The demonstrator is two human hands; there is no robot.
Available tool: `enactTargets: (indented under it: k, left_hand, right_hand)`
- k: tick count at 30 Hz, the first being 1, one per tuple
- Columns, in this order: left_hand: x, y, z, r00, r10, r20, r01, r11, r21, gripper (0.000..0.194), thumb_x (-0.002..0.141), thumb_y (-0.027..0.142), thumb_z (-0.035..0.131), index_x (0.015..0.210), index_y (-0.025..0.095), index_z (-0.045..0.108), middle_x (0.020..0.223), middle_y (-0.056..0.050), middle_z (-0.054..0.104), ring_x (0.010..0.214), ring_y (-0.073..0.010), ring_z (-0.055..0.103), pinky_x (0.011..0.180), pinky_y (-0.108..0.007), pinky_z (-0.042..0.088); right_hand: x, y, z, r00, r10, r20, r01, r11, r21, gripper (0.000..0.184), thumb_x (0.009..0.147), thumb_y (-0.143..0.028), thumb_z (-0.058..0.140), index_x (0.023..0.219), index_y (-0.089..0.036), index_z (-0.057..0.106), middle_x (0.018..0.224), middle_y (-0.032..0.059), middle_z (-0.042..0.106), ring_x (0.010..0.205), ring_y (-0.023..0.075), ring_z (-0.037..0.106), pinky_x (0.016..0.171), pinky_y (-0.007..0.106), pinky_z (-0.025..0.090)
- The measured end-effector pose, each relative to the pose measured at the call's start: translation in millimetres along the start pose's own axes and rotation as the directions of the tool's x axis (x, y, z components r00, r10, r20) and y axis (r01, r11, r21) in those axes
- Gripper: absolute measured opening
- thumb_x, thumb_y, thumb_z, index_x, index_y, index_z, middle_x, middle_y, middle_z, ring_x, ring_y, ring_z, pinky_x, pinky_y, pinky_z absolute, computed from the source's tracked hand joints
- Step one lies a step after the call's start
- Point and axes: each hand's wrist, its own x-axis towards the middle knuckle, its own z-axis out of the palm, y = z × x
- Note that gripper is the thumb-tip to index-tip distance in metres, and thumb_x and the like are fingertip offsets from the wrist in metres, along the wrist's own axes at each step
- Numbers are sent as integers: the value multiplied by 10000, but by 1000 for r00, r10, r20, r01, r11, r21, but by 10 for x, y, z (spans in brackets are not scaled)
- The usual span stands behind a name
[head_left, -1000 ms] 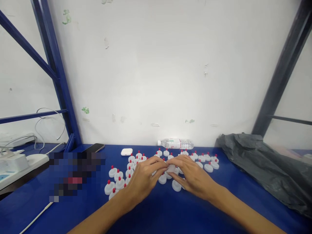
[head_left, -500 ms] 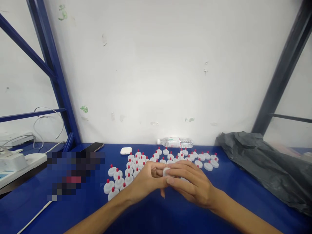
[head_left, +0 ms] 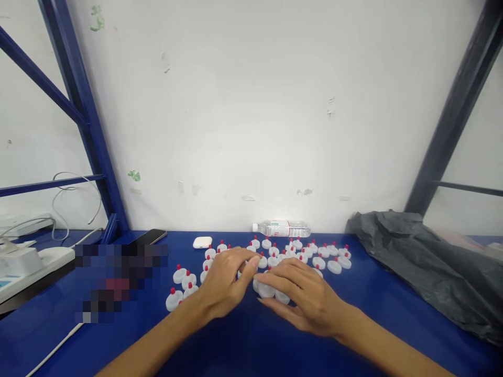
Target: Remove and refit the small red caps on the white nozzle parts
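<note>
A white disc (head_left: 265, 289) appears to be held in the right hand (head_left: 304, 293), on the near side of the water bottle (head_left: 281, 228); the thumb is set at its near edge and the fingertips at its far edge, parted by no more than the disc fills, presumably because a round rim is best pinched across its sides. Whether it is lifted or rested on the table (head_left: 220, 345) cannot be told; its underside is hidden. A second disc (head_left: 282, 297) is partly covered by the same hand. The left hand (head_left: 230, 280) is placed nearer than the bottle and left of it, thumb and forefinger almost together; nothing is seen between them, but whether something is pinched cannot be told. Around the hands, more discs are spread: a left cluster (head_left: 179, 275) to the left of and nearer than the bottle, a right cluster (head_left: 334, 266) nearer than it and stretching to its right. Most are set broad side down with red tips (head_left: 173, 290) up, likely since the wide base sits steadily. The bottle itself is laid on its side along the wall (head_left: 251, 104), probably to be kept out of the way. Left of it, a small white case (head_left: 203, 242) is seen, then a phone (head_left: 155, 236), then a power strip (head_left: 61, 255); right of it, a dark plastic bag (head_left: 412, 262) is draped.
</note>
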Motion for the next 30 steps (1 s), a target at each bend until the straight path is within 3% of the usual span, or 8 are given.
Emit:
enactTargets:
  k: [3,8,13,16,19,20,24,30]
  left_hand:
    - [34,-219,-131,983,164,-78,-130,935,330,430,1001,298,322,814,157,682,726,-62,670,676,-171,564,651,-309,396]
    - [109,-626,-459,973,55,-225,71,855,513,522,1000,340,271,711,167,670,660,-62,652,649,-169,590,662,-300,412]
    - [100,-987,-743,912,-148,-383,351,764,542,554,990,386,296,654,176,683,703,-83,713,686,-211,639,670,-317,383]
    - [71,-1168,-782,870,-267,-415,470,707,528,584,981,402,281,617,190,687,626,-84,699,668,-241,643,656,-325,363]
    - [61,-1287,-711,850,-352,-392,520,680,517,579,964,420,294,591,197,677,611,-96,694,674,-264,646,645,-328,351]
    - [64,-1309,-673,847,-371,-380,527,678,512,571,958,424,302,587,198,673,624,-102,700,685,-270,649,646,-328,351]
    - [88,-1328,-519,835,-433,-340,549,701,455,559,951,428,309,581,206,664,624,-93,702,690,-264,653,654,-323,364]
    - [96,-1320,-360,803,-511,-307,591,754,288,583,959,434,282,587,217,675,586,-41,694,659,-232,663,655,-302,411]
  right_hand:
    - [-31,-44,77,994,2,113,-6,999,32,185,952,-259,611,1118,-176,612,941,51,701,852,160,654,874,349,509]
    - [-63,-35,150,956,21,293,-48,995,84,216,998,-404,530,1068,-230,637,1014,20,719,906,148,671,1117,423,331]
    - [-145,509,-185,957,274,99,-267,960,-79,286,1025,-309,402,1027,-229,677,1052,47,735,1004,193,658,1111,474,300]
    - [-393,1049,-474,784,617,-71,-618,765,-180,455,1032,-405,290,965,-228,705,1034,70,739,1030,247,653,1066,476,347]
    - [-754,1484,-661,391,918,-63,-919,387,-72,639,982,-610,238,893,-230,744,929,95,738,1052,325,640,1048,488,365]
    - [-872,1579,-683,329,944,-34,-944,327,-43,687,964,-652,225,883,-224,756,886,106,737,1057,345,639,1049,502,366]
    - [-1169,1721,-575,259,955,145,-962,242,126,779,924,-735,199,837,-218,775,948,117,762,1027,314,679,1042,455,422]
    - [-1035,1550,-191,333,878,344,-899,187,396,830,901,-800,188,1145,-218,727,1218,116,707,1152,291,645,1077,469,419]
